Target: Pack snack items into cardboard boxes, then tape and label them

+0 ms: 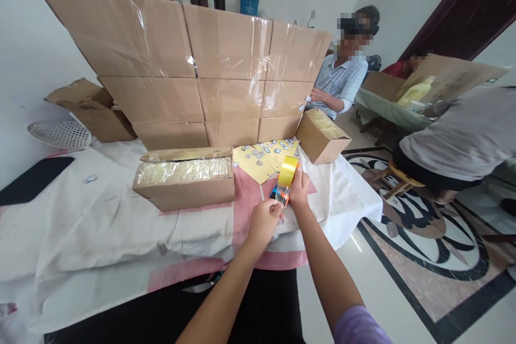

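My right hand (299, 189) is closed around a tape dispenser (279, 193) loaded with a yellowish roll of packing tape (287, 171). My left hand (265, 219) is pinched at the dispenser's near end, where a clear strip of tape seems to lie between thumb and fingers. Just beyond the hands, yellow paper (253, 167) lies on the cloth, with many small cut-out pieces (278, 148) scattered over it. To the left stands a taped cardboard box (193, 191), and a second taped box (324, 140) is at the right.
A tall cardboard panel (229, 54), covered in clear tape, stands across the table's far side. Behind it a person (341, 78) faces this way. At left are an open carton (92, 110), a white basket (60, 134) and a black flat object (34, 180). Another person (455, 140) sits on a stool at right.
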Demonstrator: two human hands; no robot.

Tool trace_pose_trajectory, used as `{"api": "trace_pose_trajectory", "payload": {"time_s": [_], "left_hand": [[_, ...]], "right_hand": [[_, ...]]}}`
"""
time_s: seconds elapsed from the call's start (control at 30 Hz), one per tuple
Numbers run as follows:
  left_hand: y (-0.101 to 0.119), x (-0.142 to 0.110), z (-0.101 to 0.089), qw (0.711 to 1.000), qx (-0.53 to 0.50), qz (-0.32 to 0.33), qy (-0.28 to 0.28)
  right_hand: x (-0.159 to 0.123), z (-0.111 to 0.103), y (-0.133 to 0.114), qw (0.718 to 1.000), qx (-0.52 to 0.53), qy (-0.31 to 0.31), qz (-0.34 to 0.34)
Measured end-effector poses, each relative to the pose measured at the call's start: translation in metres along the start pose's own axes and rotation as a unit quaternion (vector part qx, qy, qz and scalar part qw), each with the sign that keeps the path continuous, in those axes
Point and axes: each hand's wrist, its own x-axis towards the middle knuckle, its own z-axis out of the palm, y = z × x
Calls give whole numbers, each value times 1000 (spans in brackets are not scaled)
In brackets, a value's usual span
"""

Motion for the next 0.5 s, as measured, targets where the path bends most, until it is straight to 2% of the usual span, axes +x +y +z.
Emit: {"api": "trace_pose_trajectory", "payload": {"time_s": [0.23, 0.5], "left_hand": [[2, -17, -2, 999, 28, 15, 4], [-9, -4, -10, 998, 6, 22, -55]], "right_hand": [[1, 2, -11, 995, 74, 22, 65], [-1, 3, -34, 980, 146, 64, 119]]}}
